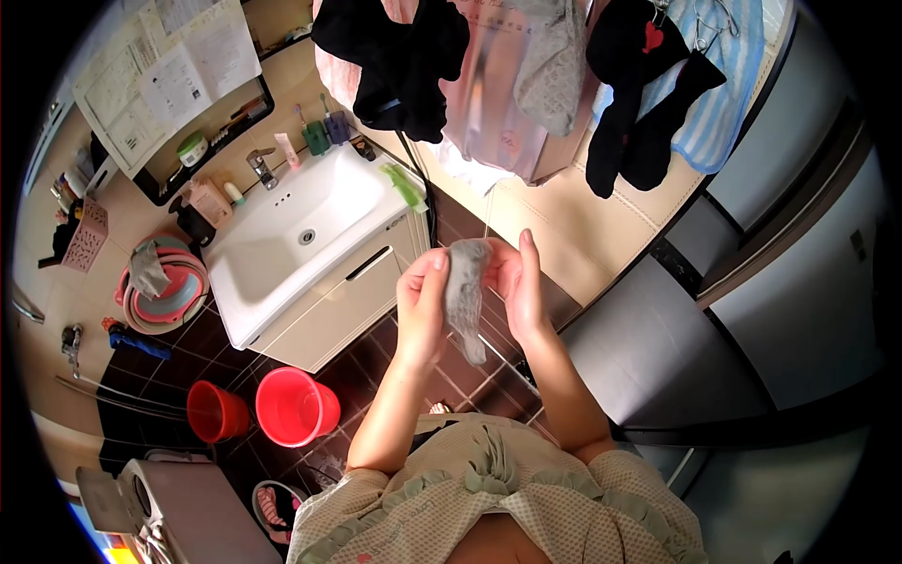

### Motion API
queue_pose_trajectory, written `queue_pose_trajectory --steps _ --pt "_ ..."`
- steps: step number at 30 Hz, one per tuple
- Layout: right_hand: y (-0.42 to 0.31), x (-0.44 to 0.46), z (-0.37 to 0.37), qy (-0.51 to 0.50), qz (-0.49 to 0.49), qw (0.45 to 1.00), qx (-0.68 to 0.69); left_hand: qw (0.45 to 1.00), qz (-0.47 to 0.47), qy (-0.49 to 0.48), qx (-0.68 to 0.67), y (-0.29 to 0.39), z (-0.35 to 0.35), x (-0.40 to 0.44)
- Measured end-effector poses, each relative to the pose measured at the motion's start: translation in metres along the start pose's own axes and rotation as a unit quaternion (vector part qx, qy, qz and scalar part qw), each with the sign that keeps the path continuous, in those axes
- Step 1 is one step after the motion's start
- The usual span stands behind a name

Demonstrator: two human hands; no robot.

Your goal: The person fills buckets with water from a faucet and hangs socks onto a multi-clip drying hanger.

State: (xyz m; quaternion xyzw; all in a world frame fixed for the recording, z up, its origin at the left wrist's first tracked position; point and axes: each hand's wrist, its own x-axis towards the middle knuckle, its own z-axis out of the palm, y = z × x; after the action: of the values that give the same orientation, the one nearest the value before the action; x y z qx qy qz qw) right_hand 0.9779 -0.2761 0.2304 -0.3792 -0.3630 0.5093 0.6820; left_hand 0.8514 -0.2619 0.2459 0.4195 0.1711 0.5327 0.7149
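Observation:
A grey sock (pixel 465 296) hangs down between my two hands, in front of my body and above the tiled floor. My left hand (pixel 422 293) has its fingers closed on the left edge of the sock, thumb up. On the other side, my right hand (pixel 519 287) is beside the sock's top, its thumb pointing up and the fingers bent behind the cloth, pressing on its right edge. Above hang black socks (pixel 648 94) and a light grey patterned sock (pixel 550 70).
A white sink (pixel 301 230) on a cabinet stands at the left. Two red buckets (pixel 298 407) (pixel 217 412) are on the floor, with folded basins (pixel 162 284) by the wall. A striped towel (pixel 723 85) hangs at the upper right, near grey panels (pixel 799 282).

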Motion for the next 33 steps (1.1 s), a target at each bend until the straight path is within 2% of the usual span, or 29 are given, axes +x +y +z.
queue_pose_trajectory --steps 1,2,3,6,8,10,12,14,15,17,19,20,23,26,27,30,33 --pt "0.003 -0.001 -0.001 -0.043 0.023 0.998 0.034 1.000 0.020 0.005 -0.001 0.000 0.000 0.000" --pt "0.003 -0.004 -0.002 -0.055 0.013 0.998 0.006 0.999 0.040 0.011 -0.002 0.000 -0.002 0.000" --pt "-0.001 -0.008 0.001 -0.067 0.003 0.998 -0.021 0.998 0.050 -0.031 -0.027 0.002 -0.007 0.000" --pt "-0.002 -0.009 0.003 -0.094 -0.026 0.992 -0.075 0.996 0.080 -0.040 0.005 0.005 -0.010 0.000" --pt "-0.001 -0.006 -0.001 -0.097 -0.057 0.988 -0.109 0.999 0.036 -0.041 0.002 0.010 -0.015 0.001" --pt "-0.010 -0.008 0.003 -0.062 -0.059 0.994 -0.071 0.999 -0.007 -0.034 -0.007 0.018 -0.013 0.001" --pt "-0.021 -0.008 -0.001 -0.085 -0.046 0.994 -0.056 0.995 -0.081 -0.057 -0.026 0.023 -0.024 0.002" --pt "-0.020 -0.010 -0.010 -0.097 0.062 0.993 -0.015 0.981 -0.154 -0.088 -0.077 0.029 -0.035 0.003" --pt "-0.025 -0.014 -0.007 -0.088 0.126 0.988 0.023 0.979 -0.158 -0.107 -0.073 0.024 -0.042 0.007" --pt "-0.028 -0.017 -0.006 -0.071 0.219 0.971 0.066 0.983 -0.166 -0.063 -0.047 0.015 -0.047 0.007" --pt "-0.033 -0.016 -0.005 -0.113 0.212 0.962 0.133 0.987 -0.151 -0.049 0.026 0.011 -0.037 0.002" --pt "-0.035 -0.014 -0.004 -0.134 0.208 0.955 0.166 0.980 -0.186 -0.054 0.042 0.005 -0.040 0.001" --pt "-0.021 -0.007 -0.017 -0.090 0.199 0.961 0.172 0.953 -0.286 -0.081 0.059 -0.009 -0.047 -0.003" --pt "-0.013 -0.005 -0.019 -0.058 0.151 0.973 0.166 0.975 -0.200 -0.094 0.031 -0.021 -0.041 -0.011" --pt "-0.011 -0.004 -0.020 -0.055 0.138 0.977 0.156 0.980 -0.184 -0.058 0.052 -0.015 -0.031 -0.014" --pt "-0.008 -0.004 -0.022 -0.041 0.124 0.984 0.123 0.985 -0.123 -0.045 0.110 -0.020 -0.035 -0.012" --pt "-0.003 0.000 -0.028 -0.031 0.086 0.991 0.094 0.992 -0.123 -0.032 0.024 -0.012 -0.032 -0.010"
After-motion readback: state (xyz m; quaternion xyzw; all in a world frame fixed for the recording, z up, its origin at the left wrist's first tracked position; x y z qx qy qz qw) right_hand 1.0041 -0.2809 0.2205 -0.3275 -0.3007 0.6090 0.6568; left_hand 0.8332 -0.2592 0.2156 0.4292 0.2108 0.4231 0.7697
